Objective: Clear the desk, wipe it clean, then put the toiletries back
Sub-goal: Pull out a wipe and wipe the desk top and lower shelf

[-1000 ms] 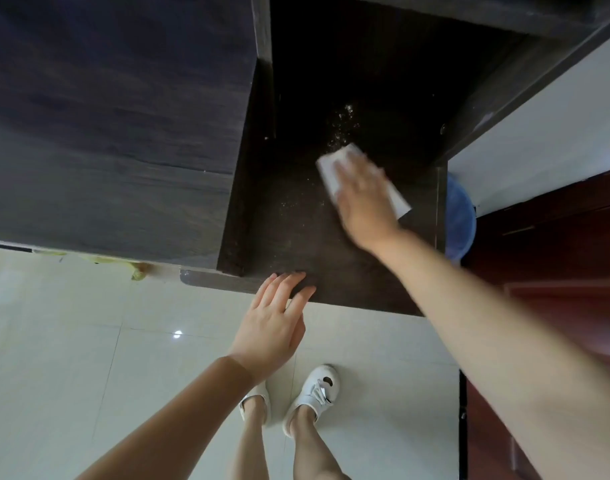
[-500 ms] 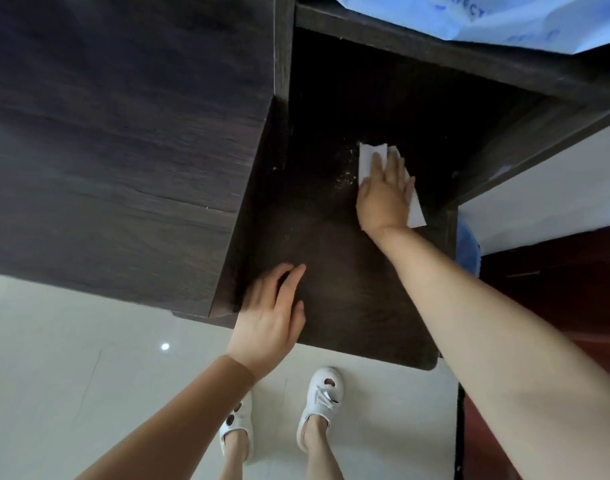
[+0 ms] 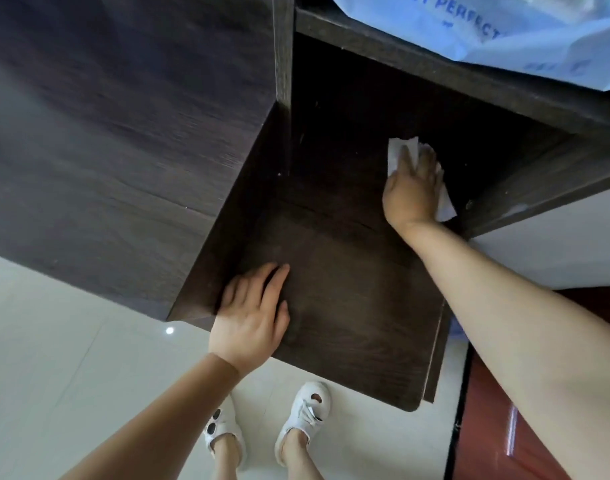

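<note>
A dark wooden desk surface (image 3: pixel 348 306) sits in a recess between a tall dark cabinet side and a shelf. My right hand (image 3: pixel 412 188) presses a white wipe (image 3: pixel 397 150) flat against the far part of the desk, fingers straight over it. My left hand (image 3: pixel 253 313) rests flat on the desk's near left edge, fingers relaxed, holding nothing. No toiletries are in view.
A tall dark cabinet panel (image 3: pixel 123 133) stands on the left. A shelf above carries a pale blue plastic bag (image 3: pixel 504 32) with printed letters. A white wall (image 3: pixel 556 244) and reddish door (image 3: pixel 539 427) lie to the right. White tiled floor (image 3: pixel 54 375) and my white shoes (image 3: pixel 307 414) are below.
My right hand has slid the wipe farther back and to the right across the desk. My left hand has moved from the front edge onto the surface. The camera has tilted up.
</note>
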Motion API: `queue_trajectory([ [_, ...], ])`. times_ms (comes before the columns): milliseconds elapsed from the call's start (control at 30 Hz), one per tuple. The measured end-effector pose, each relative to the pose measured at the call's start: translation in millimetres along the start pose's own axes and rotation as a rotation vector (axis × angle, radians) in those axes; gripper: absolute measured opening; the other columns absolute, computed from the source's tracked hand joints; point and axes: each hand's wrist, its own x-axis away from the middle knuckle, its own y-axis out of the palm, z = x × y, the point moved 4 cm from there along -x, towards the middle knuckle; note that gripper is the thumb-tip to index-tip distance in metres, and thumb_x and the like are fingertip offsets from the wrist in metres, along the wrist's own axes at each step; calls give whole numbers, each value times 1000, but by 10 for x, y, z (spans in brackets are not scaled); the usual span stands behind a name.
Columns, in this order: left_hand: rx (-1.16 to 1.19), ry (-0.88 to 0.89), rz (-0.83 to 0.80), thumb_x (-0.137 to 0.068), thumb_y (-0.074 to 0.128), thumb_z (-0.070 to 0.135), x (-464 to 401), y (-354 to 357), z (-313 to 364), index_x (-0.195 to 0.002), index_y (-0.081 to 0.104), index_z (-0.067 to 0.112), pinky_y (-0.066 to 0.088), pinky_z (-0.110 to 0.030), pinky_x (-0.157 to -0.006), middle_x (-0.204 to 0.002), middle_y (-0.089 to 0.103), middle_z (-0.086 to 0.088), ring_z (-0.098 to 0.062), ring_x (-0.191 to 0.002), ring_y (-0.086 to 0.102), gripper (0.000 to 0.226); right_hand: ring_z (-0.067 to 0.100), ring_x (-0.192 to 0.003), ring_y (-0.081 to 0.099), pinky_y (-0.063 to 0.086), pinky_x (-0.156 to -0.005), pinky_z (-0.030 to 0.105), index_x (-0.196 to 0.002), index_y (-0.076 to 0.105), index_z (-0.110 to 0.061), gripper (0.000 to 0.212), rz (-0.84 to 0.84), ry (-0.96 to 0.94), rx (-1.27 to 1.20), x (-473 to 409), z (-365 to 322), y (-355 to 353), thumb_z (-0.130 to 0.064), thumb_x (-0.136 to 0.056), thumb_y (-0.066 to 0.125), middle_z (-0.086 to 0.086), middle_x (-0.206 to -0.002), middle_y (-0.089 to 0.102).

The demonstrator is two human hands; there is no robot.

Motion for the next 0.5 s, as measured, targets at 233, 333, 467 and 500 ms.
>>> queue_trajectory([
  [233, -21, 20, 13, -87, 42, 26, -13, 13, 19, -125, 44, 8, 33, -39, -92, -116, 60, -18, -27, -105, 45, 42, 27, -146, 2, -2, -117, 35, -147, 8, -3, 57, -146, -525, -59, 137, -1177, 212, -15, -97, 33, 13, -158, 3],
  [333, -22, 11, -2, -87, 40, 27, -5, 25, 11, -125, 44, 8, 33, -41, -93, -116, 60, -18, -27, -108, 44, 42, 22, -145, 10, 5, -117, 39, -147, 17, -17, 54, -105, -505, -59, -4, -814, 116, -15, -96, 34, 6, -158, 10],
  [467, -14, 5, -19, -87, 40, 27, -1, 30, -1, -123, 45, 8, 32, -41, -93, -115, 60, -18, -28, -108, 44, 41, 25, -146, 6, 5, -118, 41, -148, 14, -12, 54, 59, 68, -98, 123, 157, -39, -17, -97, 32, 10, -158, 5],
  [500, -10, 8, -15, -86, 40, 27, 0, 27, -3, -122, 46, 8, 32, -41, -93, -115, 61, -18, -28, -108, 44, 41, 26, -146, 4, 4, -118, 39, -148, 10, -8, 55, 63, 196, -119, 179, 273, -44, -17, -97, 30, 12, -158, 2],
])
